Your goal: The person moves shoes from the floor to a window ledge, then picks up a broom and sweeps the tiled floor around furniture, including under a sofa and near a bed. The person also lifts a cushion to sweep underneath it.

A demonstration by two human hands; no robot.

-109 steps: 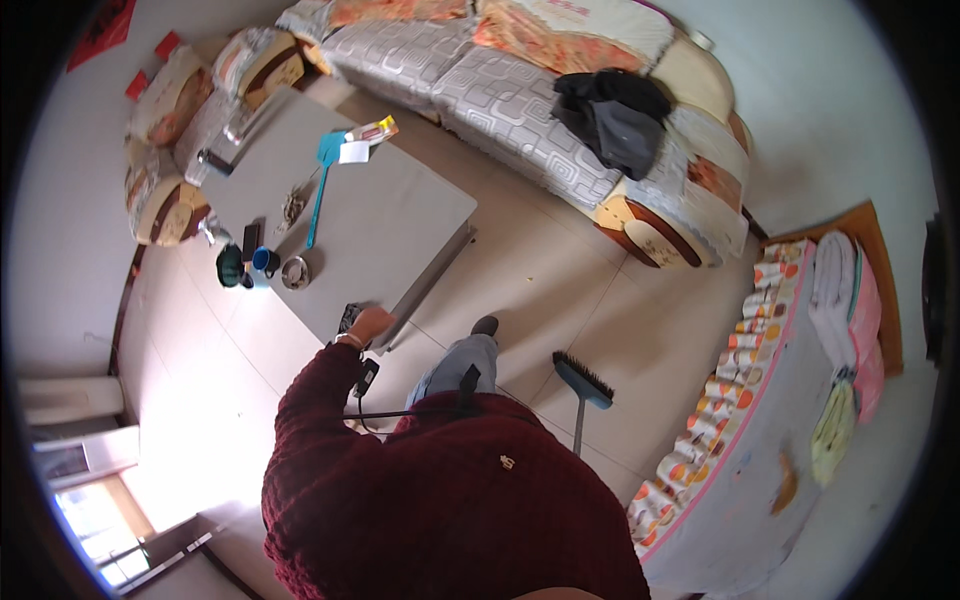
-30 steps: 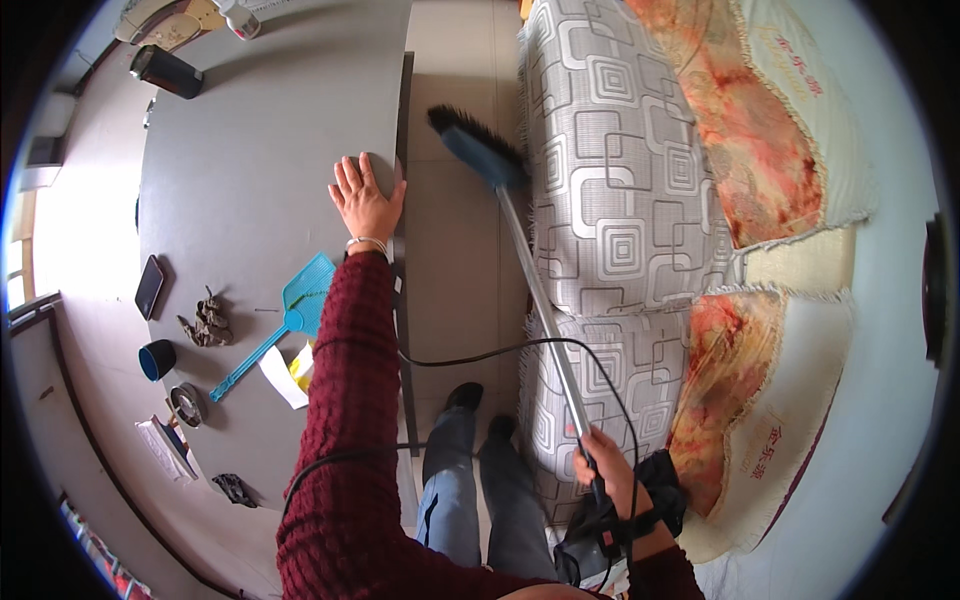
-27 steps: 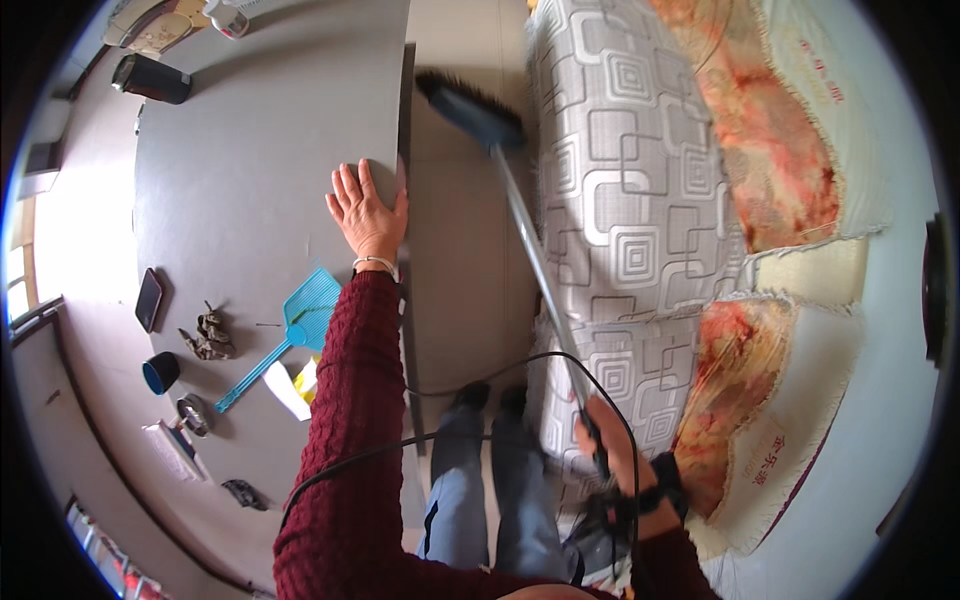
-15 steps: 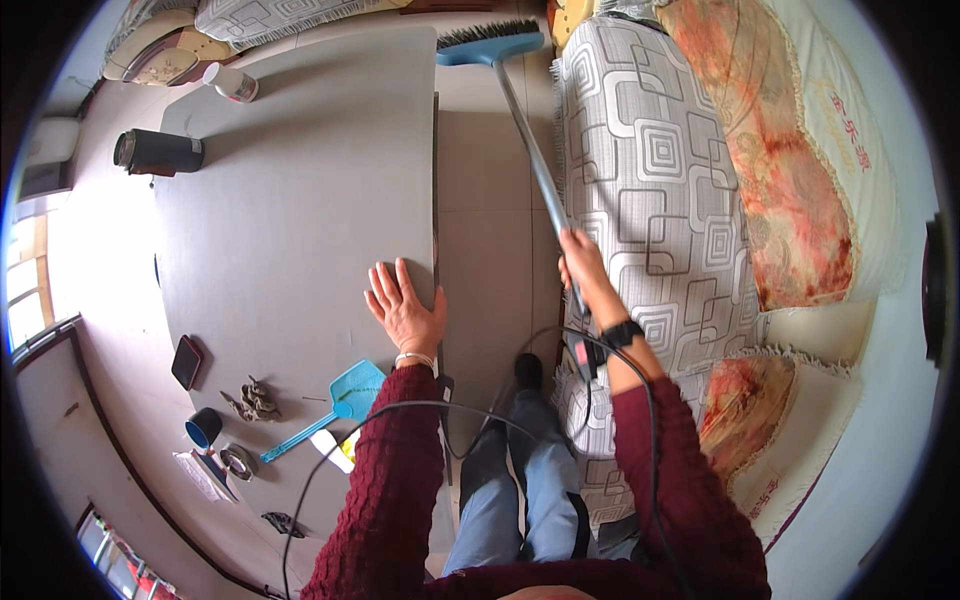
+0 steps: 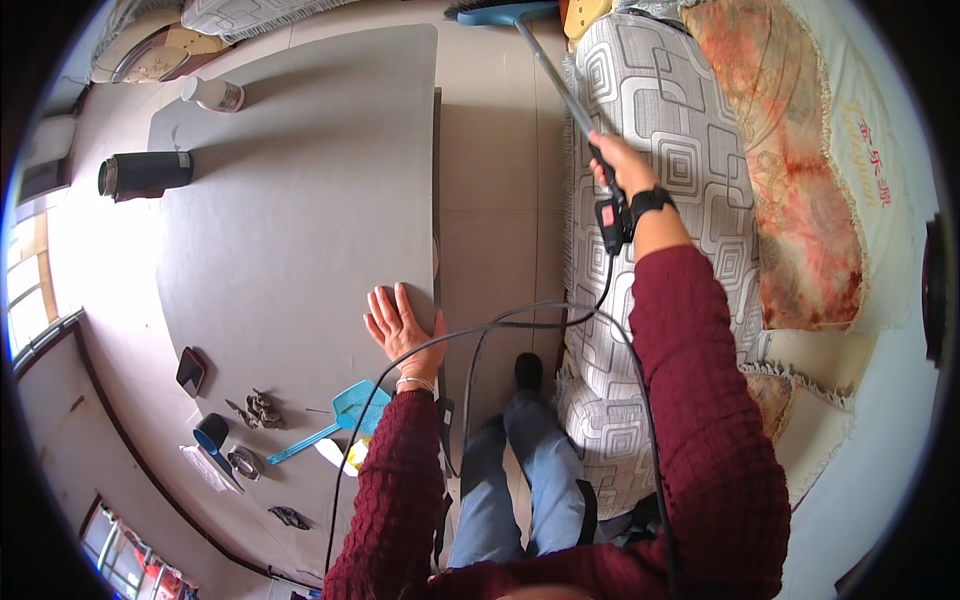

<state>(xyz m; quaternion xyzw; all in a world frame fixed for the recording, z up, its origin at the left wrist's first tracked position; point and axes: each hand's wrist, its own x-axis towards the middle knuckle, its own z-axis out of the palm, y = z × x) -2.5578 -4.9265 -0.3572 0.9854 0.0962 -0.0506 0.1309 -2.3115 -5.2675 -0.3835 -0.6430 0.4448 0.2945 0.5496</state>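
Broom (image 5: 559, 82) in the right hand (image 5: 622, 166), its handle angling up from between 1 and 2 o'clock to a blue head (image 5: 500, 14) at 12 o'clock, where the top edge of the view partly crops it. The right hand's fingers are wrapped around the handle; a black band (image 5: 652, 198) circles the wrist, and a small black box (image 5: 611, 225) with a cable (image 5: 611, 272) hangs just beside it. The left hand (image 5: 405, 328), near the centre toward 9 o'clock, lies flat on the grey table (image 5: 300, 220), fingers spread wide and holding nothing, close to the edge that faces the sofa (image 5: 660, 90) at 2 o'clock. A pale bracelet (image 5: 415, 383) rings that wrist. At the left hand's 7 o'clock, a blue fly swatter (image 5: 355, 405) lies near the maroon sleeve (image 5: 395, 480); at its 8 o'clock are a crumpled brownish thing (image 5: 260, 410), a blue cup (image 5: 210, 432) and a round dish (image 5: 246, 461). A black flask (image 5: 150, 176) and a white bottle (image 5: 213, 95) sit toward 10 o'clock. Whether the bristles touch the floor (image 5: 490, 180) cannot be told.
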